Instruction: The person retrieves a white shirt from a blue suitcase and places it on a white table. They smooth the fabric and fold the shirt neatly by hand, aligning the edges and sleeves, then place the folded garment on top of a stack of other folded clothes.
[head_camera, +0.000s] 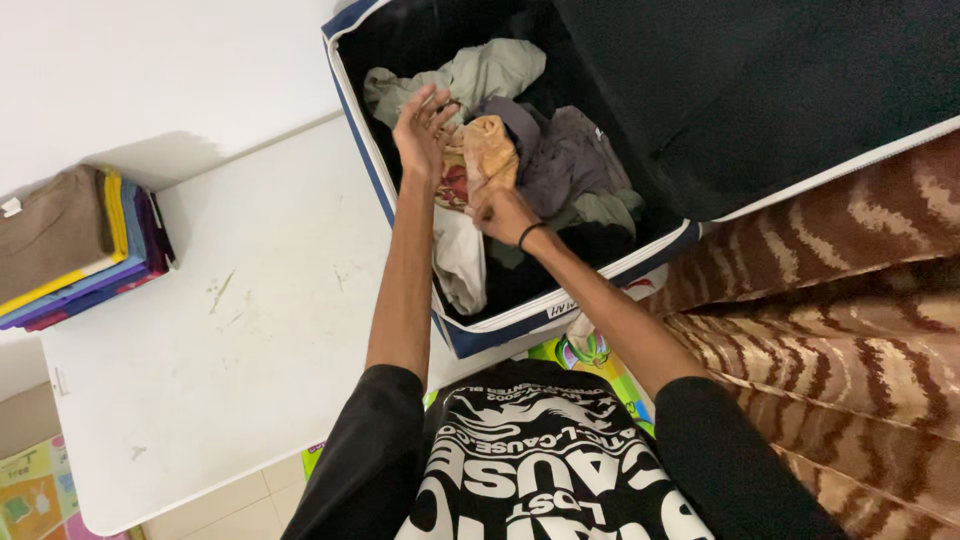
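Observation:
Both my arms reach into a dark fabric bin (520, 315) with white and blue trim, full of loose clothes. My right hand (503, 212), a black band on its wrist, grips a tan and orange garment (487, 150) near the top of the heap. My left hand (423, 127) hovers over the same garment with fingers spread, touching its left edge. Around it lie a pale green garment (480, 72), a grey-purple garment (565, 155) and a white cloth (460, 255) that hangs toward the bin's near wall.
A white table (250, 330) lies to the left, with a stack of folded clothes (75, 245) in brown, yellow, blue and purple at its far left. A brown striped blanket (850, 320) covers the right side. The bin's dark lid (780, 90) stands open behind.

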